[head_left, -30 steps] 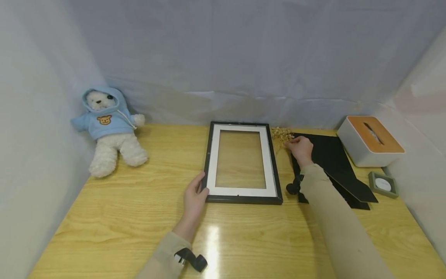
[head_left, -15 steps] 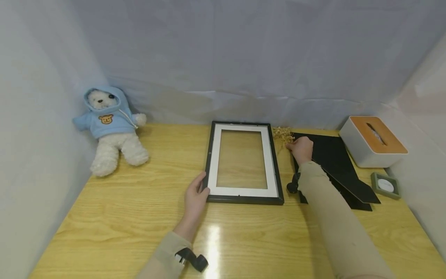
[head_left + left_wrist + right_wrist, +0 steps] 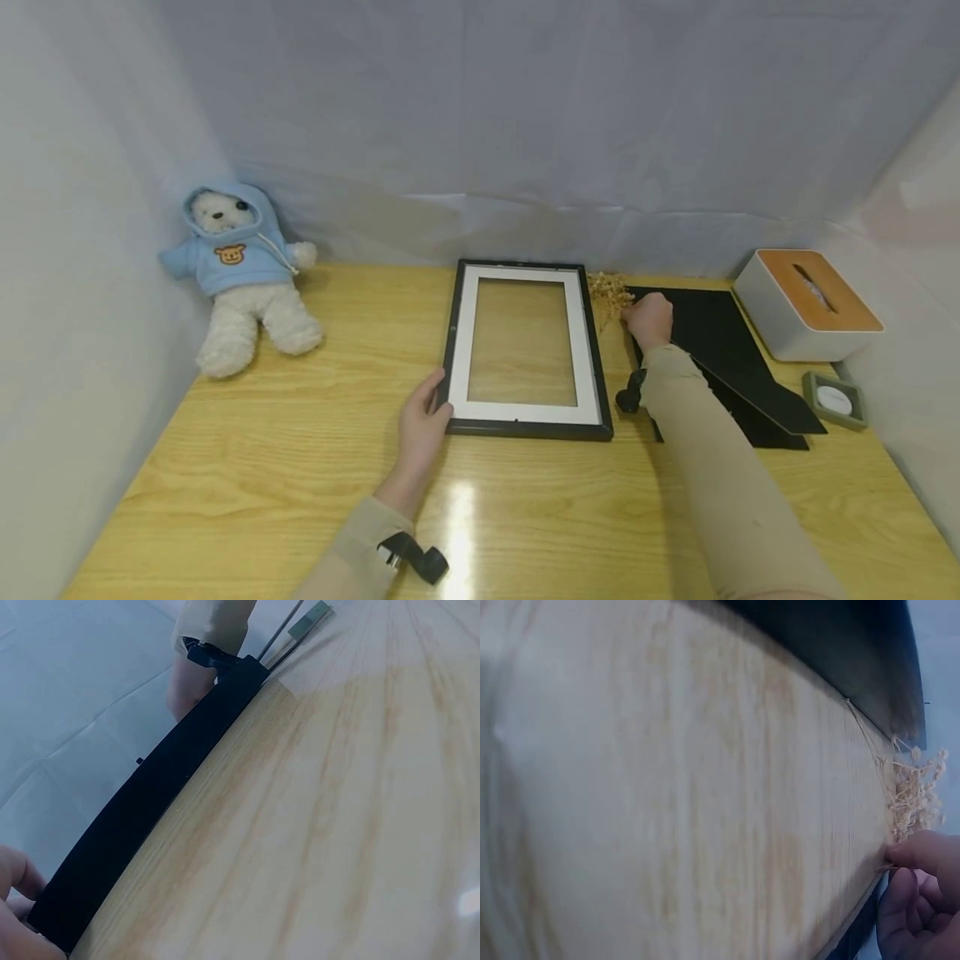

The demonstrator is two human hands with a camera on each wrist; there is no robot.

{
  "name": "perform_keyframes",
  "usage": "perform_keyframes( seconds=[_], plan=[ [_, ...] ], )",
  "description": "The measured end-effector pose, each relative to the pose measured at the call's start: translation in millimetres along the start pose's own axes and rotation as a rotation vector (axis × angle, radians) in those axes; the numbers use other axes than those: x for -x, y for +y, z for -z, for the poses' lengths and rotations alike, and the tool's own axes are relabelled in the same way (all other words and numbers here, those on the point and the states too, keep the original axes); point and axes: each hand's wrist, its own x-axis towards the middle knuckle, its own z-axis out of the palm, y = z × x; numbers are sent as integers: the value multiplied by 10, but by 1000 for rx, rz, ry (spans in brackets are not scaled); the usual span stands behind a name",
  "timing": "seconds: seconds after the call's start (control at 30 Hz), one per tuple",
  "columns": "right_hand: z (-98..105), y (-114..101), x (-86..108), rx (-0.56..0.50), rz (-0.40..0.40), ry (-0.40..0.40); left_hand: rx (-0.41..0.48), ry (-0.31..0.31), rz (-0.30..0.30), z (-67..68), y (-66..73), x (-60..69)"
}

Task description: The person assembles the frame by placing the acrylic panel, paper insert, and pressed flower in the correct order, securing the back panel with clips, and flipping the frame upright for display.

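A black picture frame (image 3: 529,429) with a white mat (image 3: 525,411) lies flat on the wooden table, mat side up in the head view. My left hand (image 3: 422,425) grips its near left corner, thumb on the rim and fingers at the outer side. Beyond the frame's right edge, a sprig of dried flowers (image 3: 611,289) lies at the back of the table. With thumb and index finger my right hand (image 3: 649,321) pinches at its stems; the right wrist view shows the pale blossoms (image 3: 916,791) beside the fingertips. The exact hold is partly hidden there.
Black boards (image 3: 712,321) lie under and beside the right forearm, one with a raised flap. At the right stand a white tissue box with an orange lid (image 3: 825,300) and a small green tray (image 3: 858,408). A plush bear (image 3: 251,267) sits at the back left.
The head view has shifted a little, so everything appears slightly further right. My left hand stays on the frame corner; my right hand has barely moved at the flower stems.
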Motion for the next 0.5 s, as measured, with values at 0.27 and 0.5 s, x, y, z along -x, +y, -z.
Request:
perform_keyframes(
  seconds=[0.27,0.5],
  plan=[
    [35,32,5,-65,16,-14,18,11,1,-5,-270,-147],
    [128,15,20,-133,31,0,13,28,-18,-16,-319,-163]
  ],
)
